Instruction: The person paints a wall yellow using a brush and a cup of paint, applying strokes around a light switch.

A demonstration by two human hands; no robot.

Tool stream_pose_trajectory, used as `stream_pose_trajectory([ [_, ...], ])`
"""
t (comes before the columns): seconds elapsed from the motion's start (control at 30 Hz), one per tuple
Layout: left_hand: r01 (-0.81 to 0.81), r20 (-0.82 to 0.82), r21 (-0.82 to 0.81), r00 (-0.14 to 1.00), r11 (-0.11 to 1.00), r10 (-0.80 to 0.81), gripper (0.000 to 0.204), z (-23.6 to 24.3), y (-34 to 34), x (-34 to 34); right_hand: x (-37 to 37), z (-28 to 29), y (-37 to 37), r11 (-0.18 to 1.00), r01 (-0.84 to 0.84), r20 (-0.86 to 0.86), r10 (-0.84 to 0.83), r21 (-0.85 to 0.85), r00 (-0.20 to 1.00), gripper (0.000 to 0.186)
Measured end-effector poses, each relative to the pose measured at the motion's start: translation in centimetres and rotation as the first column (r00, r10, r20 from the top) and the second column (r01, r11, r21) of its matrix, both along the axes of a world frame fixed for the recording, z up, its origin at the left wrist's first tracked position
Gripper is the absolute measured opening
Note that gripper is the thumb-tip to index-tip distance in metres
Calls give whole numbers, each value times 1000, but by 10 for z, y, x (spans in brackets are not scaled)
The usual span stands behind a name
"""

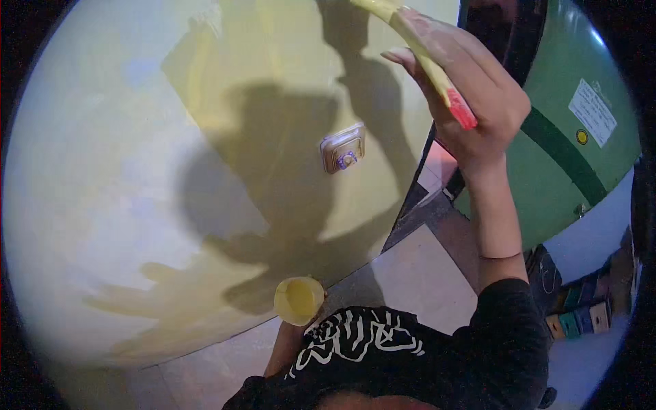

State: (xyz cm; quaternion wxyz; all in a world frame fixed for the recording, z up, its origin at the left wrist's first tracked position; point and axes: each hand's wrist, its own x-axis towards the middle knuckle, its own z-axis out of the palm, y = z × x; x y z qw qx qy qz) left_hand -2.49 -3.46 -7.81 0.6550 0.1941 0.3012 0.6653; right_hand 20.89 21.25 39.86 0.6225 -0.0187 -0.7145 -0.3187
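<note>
My right hand [478, 89] is raised at the upper right, its fingers closed around a paintbrush [430, 65]. The brush's handle is smeared pale yellow and ends in red; its far end runs out at the top edge, so the bristles do not show. Low in the middle, my left hand [292, 331] holds up a small cup [298, 301] with yellow paint in it. Most of that hand is hidden behind the cup. Before me stands a wall [225, 137], partly covered in yellow and paler whitish to the left.
A square switch plate [344, 148] with paint marks is fixed to the wall. At the right is a green door [519, 184] bearing a white paper [592, 113]. Small coloured boxes [581, 320] stand at the lower right. Light tiles [417, 266] cover the floor.
</note>
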Motion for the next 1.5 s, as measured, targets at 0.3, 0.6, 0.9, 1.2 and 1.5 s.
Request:
stream_pose_trajectory([
  [0.3, -129, 697, -69, 703, 989, 140, 51, 32, 21, 73, -12, -85, 24, 953, -46, 282, 135, -300, 950, 49],
  [0.6, -368, 34, -97, 927, 925, 373, 48, 49, 32, 152, 23, -150, 33, 889, -201, 434, 384, -411, 815, 49],
  [0.9, -296, 653, -168, 681, 940, 332, 45, 88, 34, 181, 89, -271, -16, 390, -447, -285, 407, -805, 868, 27],
  [1.2, -299, 379, -158, 862, 941, 338, 61, 109, 10, 161, 133, -227, -47, -265, -633, -684, 354, -727, 638, 33],
  [1.5, -283, 308, -253, 883, 925, 354, 63, 154, 37, 154, 126, -210, -80, -493, -653, -815, 284, -575, 505, 25],
])
